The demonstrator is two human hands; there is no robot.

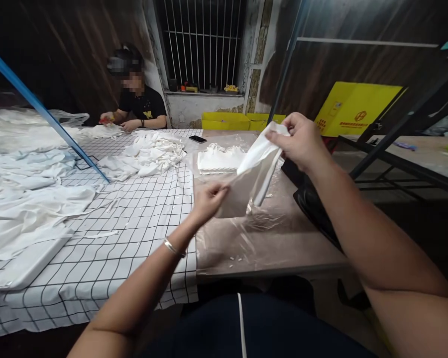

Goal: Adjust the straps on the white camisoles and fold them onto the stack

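Between my two hands a white cloth piece (259,154) is stretched above the plastic-covered table, its lower part hanging down. My left hand (211,200) is closed on the near left edge of the cloth. Higher and to the right, my right hand (302,141) pinches its upper end, with a fold draped below the fingers. Just behind the cloth lies a neat stack of white cloth pieces (220,161). The exact kind of garment or part cannot be made out.
Heaped white cloths (149,154) and a flat white box (30,263) lie on the checked tablecloth (134,214). A phone (197,139) rests behind. Blue and dark metal posts (48,112) cross the view. Across the table a person (142,104) handles cloth. Yellow boxes (358,109) stand behind.
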